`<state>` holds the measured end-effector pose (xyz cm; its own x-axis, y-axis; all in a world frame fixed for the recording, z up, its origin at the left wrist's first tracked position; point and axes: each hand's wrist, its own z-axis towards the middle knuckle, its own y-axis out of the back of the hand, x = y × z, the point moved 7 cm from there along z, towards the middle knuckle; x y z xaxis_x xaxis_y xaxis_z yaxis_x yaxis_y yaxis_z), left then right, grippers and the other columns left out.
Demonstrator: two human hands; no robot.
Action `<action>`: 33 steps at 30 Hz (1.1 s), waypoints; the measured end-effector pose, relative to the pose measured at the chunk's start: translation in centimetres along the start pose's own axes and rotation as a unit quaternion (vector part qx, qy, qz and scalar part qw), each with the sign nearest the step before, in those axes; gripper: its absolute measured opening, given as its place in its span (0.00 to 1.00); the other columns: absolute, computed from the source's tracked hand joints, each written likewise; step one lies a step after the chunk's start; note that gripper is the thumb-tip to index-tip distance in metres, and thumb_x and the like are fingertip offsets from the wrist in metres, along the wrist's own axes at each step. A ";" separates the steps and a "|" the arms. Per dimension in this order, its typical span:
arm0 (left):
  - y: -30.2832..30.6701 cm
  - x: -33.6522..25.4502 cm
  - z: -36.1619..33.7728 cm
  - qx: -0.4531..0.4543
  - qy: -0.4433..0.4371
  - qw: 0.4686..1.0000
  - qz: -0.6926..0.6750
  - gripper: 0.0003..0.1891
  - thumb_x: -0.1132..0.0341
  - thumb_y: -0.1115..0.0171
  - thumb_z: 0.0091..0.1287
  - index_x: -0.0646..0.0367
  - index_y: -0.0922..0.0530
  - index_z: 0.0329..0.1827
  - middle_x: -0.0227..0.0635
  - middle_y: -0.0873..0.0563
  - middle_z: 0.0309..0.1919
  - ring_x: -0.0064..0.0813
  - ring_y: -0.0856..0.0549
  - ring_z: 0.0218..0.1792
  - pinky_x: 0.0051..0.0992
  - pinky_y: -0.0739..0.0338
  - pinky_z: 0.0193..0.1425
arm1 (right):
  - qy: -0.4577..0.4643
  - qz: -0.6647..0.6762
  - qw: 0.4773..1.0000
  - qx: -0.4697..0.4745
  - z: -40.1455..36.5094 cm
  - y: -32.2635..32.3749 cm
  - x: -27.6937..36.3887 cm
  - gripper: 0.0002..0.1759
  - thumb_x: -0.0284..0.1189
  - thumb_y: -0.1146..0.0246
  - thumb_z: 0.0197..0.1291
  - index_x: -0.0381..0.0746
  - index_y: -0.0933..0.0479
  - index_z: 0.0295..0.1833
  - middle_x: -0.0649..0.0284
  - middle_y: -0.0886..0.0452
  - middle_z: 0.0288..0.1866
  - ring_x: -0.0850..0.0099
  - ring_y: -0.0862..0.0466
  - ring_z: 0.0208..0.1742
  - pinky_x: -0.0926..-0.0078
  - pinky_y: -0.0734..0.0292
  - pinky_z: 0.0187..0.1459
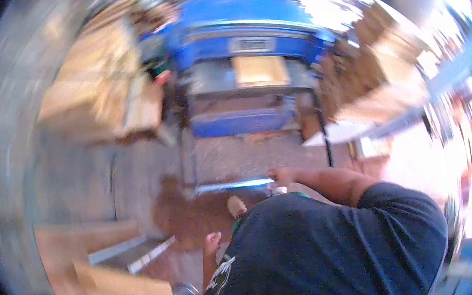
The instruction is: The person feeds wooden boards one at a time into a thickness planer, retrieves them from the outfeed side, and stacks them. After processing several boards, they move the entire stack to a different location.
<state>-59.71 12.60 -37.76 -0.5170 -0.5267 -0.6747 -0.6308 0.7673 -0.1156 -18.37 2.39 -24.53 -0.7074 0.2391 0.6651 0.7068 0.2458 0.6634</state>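
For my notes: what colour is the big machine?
The machine is blue; head view.

One blue machine (246, 35) is standing far off, with one wooden board (261, 70) lying on it. Showing nearer are one metal bar (234, 185), two hands, the right hand (281, 174) and the left hand (212, 242), one shoe (236, 206) and, through the blur, seemingly two wooden panels (121, 289) near left.

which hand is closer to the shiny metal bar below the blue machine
Right. The right hand is at the right end of the metal bar, seemingly touching it; the left hand hangs below, apart from it.
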 end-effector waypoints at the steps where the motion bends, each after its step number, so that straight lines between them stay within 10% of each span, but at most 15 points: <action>1: 1.0 3.2 4.8 0.027 -0.033 0.999 0.025 0.12 0.58 0.35 0.64 0.56 0.23 0.41 0.27 0.21 0.26 0.18 0.24 0.21 0.22 0.29 0.21 | -0.016 0.000 1.000 0.015 -0.6 1.2 -0.2 0.31 0.53 0.40 0.59 0.41 0.27 0.59 0.52 0.17 0.42 0.54 0.18 0.44 0.58 0.24 0.48; 5: 2.9 -5.3 7.4 -0.004 0.023 1.000 -0.015 0.07 0.61 0.40 0.67 0.53 0.22 0.41 0.26 0.22 0.25 0.18 0.25 0.21 0.20 0.32 0.19 | -0.249 -0.002 0.968 0.008 -7.4 8.3 -0.7 0.30 0.51 0.39 0.59 0.39 0.26 0.57 0.52 0.18 0.45 0.54 0.18 0.47 0.58 0.24 0.49; 9: 6.4 -13.4 9.7 -0.013 0.046 0.994 -0.102 0.06 0.64 0.41 0.67 0.56 0.23 0.39 0.27 0.22 0.25 0.20 0.24 0.21 0.21 0.31 0.19 | -0.226 0.069 0.878 -0.416 -16.9 18.5 -4.0 0.25 0.44 0.35 0.58 0.36 0.24 0.53 0.51 0.18 0.44 0.58 0.17 0.45 0.61 0.24 0.48; 12: 6.9 -16.6 11.2 0.051 -0.013 0.951 -0.306 0.06 0.66 0.41 0.66 0.59 0.23 0.40 0.31 0.21 0.27 0.25 0.23 0.23 0.22 0.29 0.23 | -0.267 0.108 0.793 -0.537 -24.8 25.0 -9.4 0.24 0.42 0.34 0.57 0.36 0.24 0.52 0.51 0.19 0.46 0.59 0.19 0.47 0.62 0.24 0.50; 13: 9.3 -19.4 10.2 -0.209 -0.139 0.967 -0.034 0.07 0.67 0.41 0.65 0.62 0.23 0.41 0.33 0.20 0.29 0.27 0.22 0.26 0.24 0.27 0.27 | -0.295 0.115 0.757 -0.571 -27.4 27.1 -10.9 0.26 0.44 0.34 0.56 0.36 0.24 0.53 0.51 0.19 0.47 0.57 0.20 0.49 0.61 0.25 0.52; 14: 9.6 -23.2 7.6 -0.438 -0.246 0.831 0.239 0.08 0.68 0.41 0.65 0.64 0.23 0.42 0.36 0.19 0.31 0.29 0.21 0.29 0.25 0.25 0.31 | -0.294 0.070 0.714 -0.632 -30.0 29.6 -12.2 0.27 0.44 0.34 0.56 0.36 0.25 0.54 0.49 0.21 0.50 0.56 0.22 0.53 0.61 0.27 0.55; 20: -6.4 -37.5 1.8 -0.484 -0.358 0.788 0.130 0.11 0.71 0.43 0.64 0.67 0.24 0.48 0.41 0.17 0.38 0.30 0.19 0.38 0.28 0.23 0.45 | -0.319 -0.138 0.552 -0.758 -36.7 42.2 -15.4 0.34 0.47 0.34 0.54 0.39 0.30 0.61 0.43 0.41 0.71 0.46 0.43 0.72 0.53 0.45 0.70; 25: -28.9 -47.1 4.7 -0.243 -0.424 0.870 0.065 0.11 0.71 0.41 0.67 0.65 0.26 0.50 0.38 0.19 0.43 0.26 0.19 0.40 0.23 0.23 0.44 | -0.391 -0.169 0.621 -0.658 -38.0 46.3 -20.1 0.30 0.48 0.35 0.53 0.44 0.26 0.59 0.46 0.40 0.71 0.49 0.43 0.74 0.41 0.49 0.69; 33: -54.0 -54.6 7.0 0.058 -0.451 0.873 0.176 0.12 0.72 0.43 0.68 0.65 0.26 0.53 0.38 0.19 0.45 0.26 0.19 0.48 0.27 0.22 0.53 | -0.212 -0.099 0.695 -0.680 -44.6 42.4 -20.3 0.24 0.34 0.31 0.50 0.39 0.25 0.53 0.48 0.33 0.67 0.50 0.39 0.72 0.53 0.43 0.70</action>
<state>6.61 2.49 0.25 0.0313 0.2117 -0.9768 -0.4339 0.8833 0.1775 26.19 -33.88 5.41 -0.5249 0.6535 0.5454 -0.2580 -0.7327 0.6297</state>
